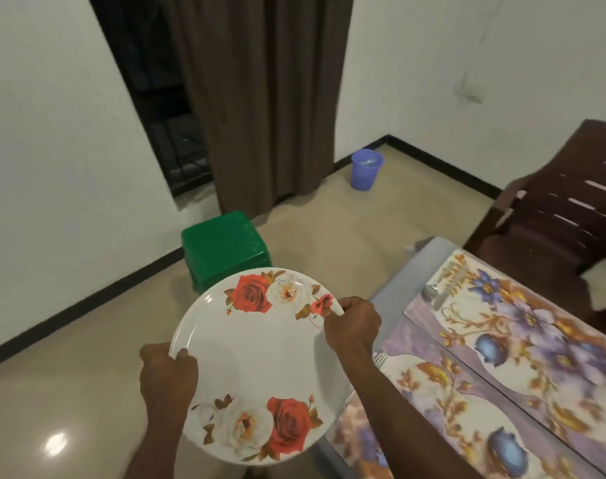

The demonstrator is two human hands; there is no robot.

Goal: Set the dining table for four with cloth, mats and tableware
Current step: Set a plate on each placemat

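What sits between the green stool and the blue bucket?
Head view: only bare floor between the stool and bucket; a curtain hangs behind.

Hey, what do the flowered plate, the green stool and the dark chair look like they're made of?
Plate: glossy white with printed roses, held at its rim by the left hand and right hand; melamine or glazed ceramic, can't tell which. Green stool: probably moulded plastic, with a shiny, uniform surface. Dark brown chair: likely moulded plastic too, judging by its slotted one-piece back.

Head view: you look forward and down from your head.
Nearness: your plate sits close below.
Right edge: table corner.
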